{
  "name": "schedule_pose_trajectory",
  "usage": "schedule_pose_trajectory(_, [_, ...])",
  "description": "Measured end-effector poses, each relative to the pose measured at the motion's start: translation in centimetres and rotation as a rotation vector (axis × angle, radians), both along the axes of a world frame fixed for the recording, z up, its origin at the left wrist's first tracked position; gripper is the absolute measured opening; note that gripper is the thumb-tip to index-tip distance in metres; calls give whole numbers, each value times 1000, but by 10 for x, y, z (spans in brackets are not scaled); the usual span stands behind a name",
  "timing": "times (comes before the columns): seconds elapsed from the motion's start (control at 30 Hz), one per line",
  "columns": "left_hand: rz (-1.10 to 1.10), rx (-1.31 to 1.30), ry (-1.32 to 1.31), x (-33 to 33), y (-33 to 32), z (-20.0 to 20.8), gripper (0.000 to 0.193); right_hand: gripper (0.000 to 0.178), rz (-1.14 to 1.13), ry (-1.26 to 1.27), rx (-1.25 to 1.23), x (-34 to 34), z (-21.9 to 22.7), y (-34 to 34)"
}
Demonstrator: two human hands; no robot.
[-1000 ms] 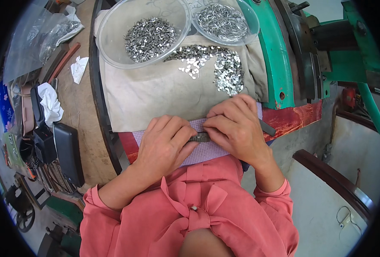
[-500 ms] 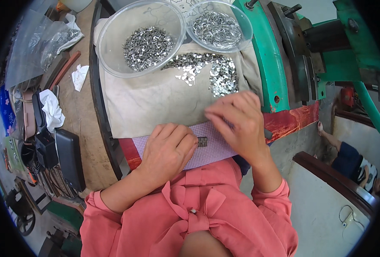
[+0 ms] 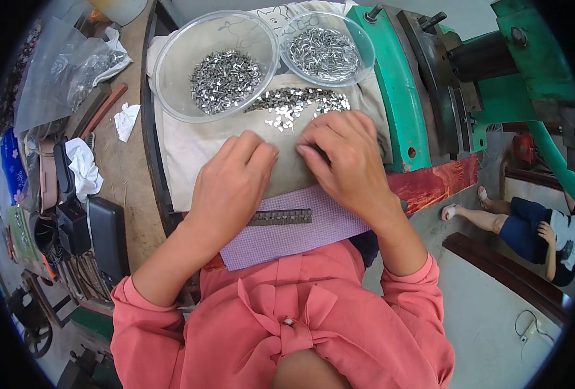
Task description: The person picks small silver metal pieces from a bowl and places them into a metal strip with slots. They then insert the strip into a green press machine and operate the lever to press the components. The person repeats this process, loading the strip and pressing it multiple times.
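My left hand [image 3: 233,178] is raised over the tan cloth [image 3: 187,159], its fingers curled and pressed together. Whatever they hold, if anything, is hidden. Opposite it, my right hand [image 3: 344,155] is closed the same way, thumb near the bent fingers, and I cannot make out what is in it. Its knuckles cover part of a spread of small, flat, shiny metal pieces [image 3: 287,113]. Below both hands, a dark, slotted metal strip [image 3: 281,217] lies on a purple checked cloth [image 3: 326,235] near my lap; my left wrist covers its left end.
Behind the pieces stand a large clear tub [image 3: 164,71] of small metal parts and a smaller clear bowl [image 3: 369,55] of thin bent ones. A green machine [image 3: 401,110] borders the right. A cluttered wooden bench [image 3: 128,194] runs along the left. Another person [image 3: 527,227] is at far right.
My left hand has moved up and away from the metal strip, showing more of it. My right hand has shifted up and left over the metal pieces. The purple cloth is now tilted.
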State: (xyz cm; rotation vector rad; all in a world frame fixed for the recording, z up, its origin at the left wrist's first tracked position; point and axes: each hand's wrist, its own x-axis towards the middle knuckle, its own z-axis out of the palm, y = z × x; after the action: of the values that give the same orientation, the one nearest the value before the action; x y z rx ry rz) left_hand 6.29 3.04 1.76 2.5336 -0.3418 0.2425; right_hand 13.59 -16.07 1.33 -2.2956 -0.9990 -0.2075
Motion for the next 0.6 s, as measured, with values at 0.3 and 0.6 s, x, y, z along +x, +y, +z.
schedule_pose_trajectory(0.3, [-50,378,-153,35,-8,-15,11,10,-49,271,57,-48,11,-52])
schedule_pose_trajectory(0.6, [-89,232,-41,9,-14,-5,8,13,-23,310,193,-68,0,-65])
